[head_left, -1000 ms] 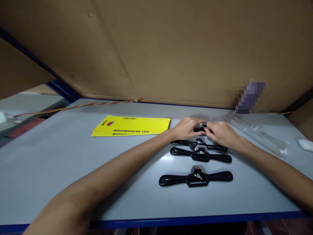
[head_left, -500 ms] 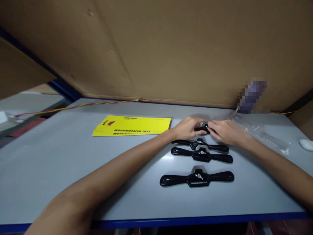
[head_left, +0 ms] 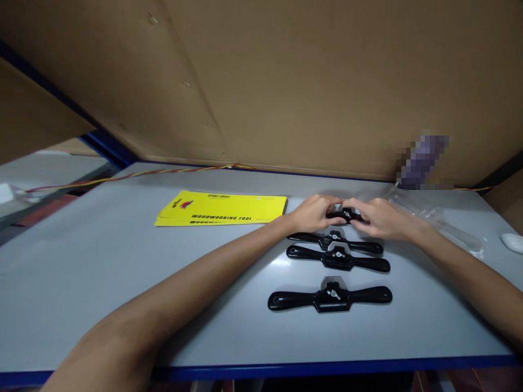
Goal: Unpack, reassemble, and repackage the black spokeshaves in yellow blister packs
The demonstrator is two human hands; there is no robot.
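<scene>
Both hands are on one black spokeshave [head_left: 347,214] at the far end of a column of such tools. My left hand [head_left: 316,212] grips its left handle, fingers closed around it. My right hand [head_left: 378,218] closes on its right side, with the thumb near the middle. Between the hands the silvery screw shows; most of both handles is hidden. Just nearer lies a second spokeshave [head_left: 335,239], close to a third spokeshave [head_left: 338,258]. Apart from these, closer to the front edge, rests another spokeshave [head_left: 332,294].
Yellow printed cards [head_left: 224,208] lie stacked left of the hands. Clear plastic packaging [head_left: 453,231] lies behind and right of my right forearm. A white object [head_left: 512,242] is at the right edge. A twisted cable [head_left: 180,170] runs along the cardboard wall [head_left: 286,87].
My right hand has shifted slightly right along the held spokeshave, uncovering its middle and screw. My left hand stays in place, and the other spokeshaves have not moved.
</scene>
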